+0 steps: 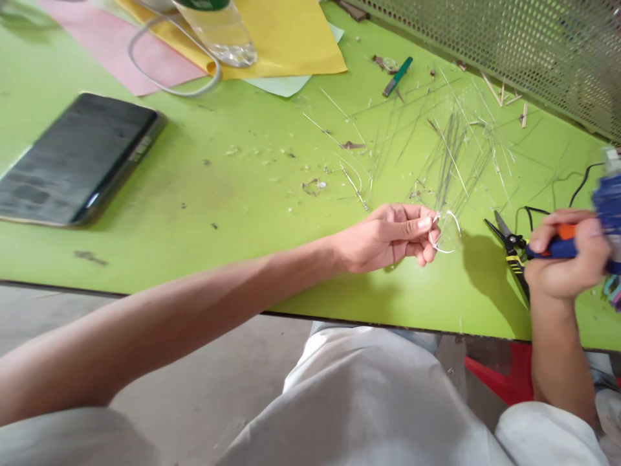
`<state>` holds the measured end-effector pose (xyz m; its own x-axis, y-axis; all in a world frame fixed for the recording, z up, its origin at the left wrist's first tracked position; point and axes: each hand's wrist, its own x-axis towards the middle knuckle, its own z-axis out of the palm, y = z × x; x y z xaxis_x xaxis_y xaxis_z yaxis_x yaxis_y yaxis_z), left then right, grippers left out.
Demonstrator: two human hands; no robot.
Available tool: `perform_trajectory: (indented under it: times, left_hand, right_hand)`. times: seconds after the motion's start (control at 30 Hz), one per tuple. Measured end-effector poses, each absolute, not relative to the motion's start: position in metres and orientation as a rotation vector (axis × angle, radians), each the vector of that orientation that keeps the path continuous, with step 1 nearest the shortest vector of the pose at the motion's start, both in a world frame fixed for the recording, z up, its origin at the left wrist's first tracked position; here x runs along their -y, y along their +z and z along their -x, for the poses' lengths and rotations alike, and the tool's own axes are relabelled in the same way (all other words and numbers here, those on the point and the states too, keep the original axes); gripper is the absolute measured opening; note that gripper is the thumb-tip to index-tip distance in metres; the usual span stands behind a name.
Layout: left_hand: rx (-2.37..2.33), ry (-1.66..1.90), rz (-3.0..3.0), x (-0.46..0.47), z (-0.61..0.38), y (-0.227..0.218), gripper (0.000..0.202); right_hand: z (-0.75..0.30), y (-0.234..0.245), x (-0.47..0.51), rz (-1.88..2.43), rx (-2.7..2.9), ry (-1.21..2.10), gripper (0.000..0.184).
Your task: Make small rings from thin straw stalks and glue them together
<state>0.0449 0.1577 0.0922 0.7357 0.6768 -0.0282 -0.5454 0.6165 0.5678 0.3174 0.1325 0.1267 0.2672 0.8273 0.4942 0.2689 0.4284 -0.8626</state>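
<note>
My left hand (388,237) reaches across the green table (233,239), pinching a thin bent wire loop (444,234) between thumb and fingers. My right hand (565,255) grips a tool with a blue and orange handle (557,248), whose far end is blurred at the frame's right edge. Just left of that hand, black and yellow handled pliers (510,249) lie on the tabletop, partly under its shadow. Several thin wire strands (451,152) are scattered beyond my left hand.
A dark tablet or phone (77,158) lies at left. Behind it are pink paper (121,45), yellow paper (276,39), a water bottle (218,32) and a grey cable loop (165,71). A green-handled tool (398,76), debris and a perforated metal panel (499,39) lie beyond.
</note>
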Motion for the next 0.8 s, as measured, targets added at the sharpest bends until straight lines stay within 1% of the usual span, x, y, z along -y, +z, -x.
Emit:
perform_trajectory:
  times: [0.1, 0.2, 0.3, 0.4, 0.47, 0.53, 0.6, 0.7, 0.73, 0.8]
  left_hand:
    - [-0.25, 0.711, -0.585, -0.158, -0.045, 0.091, 0.031]
    - [-0.259, 0.712, -0.592, -0.158, -0.046, 0.092, 0.034]
    - [-0.292, 0.723, -0.603, -0.157, -0.048, 0.092, 0.035]
    - [-0.395, 0.805, -0.643, -0.156, -0.051, 0.089, 0.04]
    - [-0.51, 0.915, -0.669, -0.156, -0.052, 0.086, 0.044]
    - [-0.621, 1.021, -0.672, -0.157, -0.054, 0.083, 0.046]
    - [-0.692, 1.087, -0.653, -0.159, -0.055, 0.081, 0.043]
    - [-0.744, 1.122, -0.617, -0.161, -0.057, 0.081, 0.035]
    - [-0.754, 1.122, -0.607, -0.162, -0.058, 0.081, 0.032]
    - [-0.76, 1.115, -0.588, -0.162, -0.059, 0.083, 0.028]
  right_hand:
    - [-0.327, 0.134, -0.148, 1.142, 0.971, 0.329, 0.031]
    - [-0.345, 0.136, -0.157, 1.3, 0.898, 0.232, 0.03]
    - [-0.363, 0.131, -0.158, 1.573, 1.122, 0.129, 0.029]
    - [-0.377, 0.125, -0.157, 1.886, 1.574, -0.201, 0.026]
    - [-0.386, 0.123, -0.158, 2.053, 1.76, -0.309, 0.024]
    - [-0.394, 0.122, -0.161, 2.182, 1.811, -0.293, 0.027]
    - [-0.401, 0.121, -0.163, 2.234, 1.768, -0.251, 0.034]
    - [-0.411, 0.116, -0.166, 2.193, 1.644, -0.054, 0.054]
    - [-0.413, 0.113, -0.167, 2.161, 1.619, 0.009, 0.057]
    - [-0.416, 0.108, -0.167, 2.096, 1.636, 0.065, 0.057]
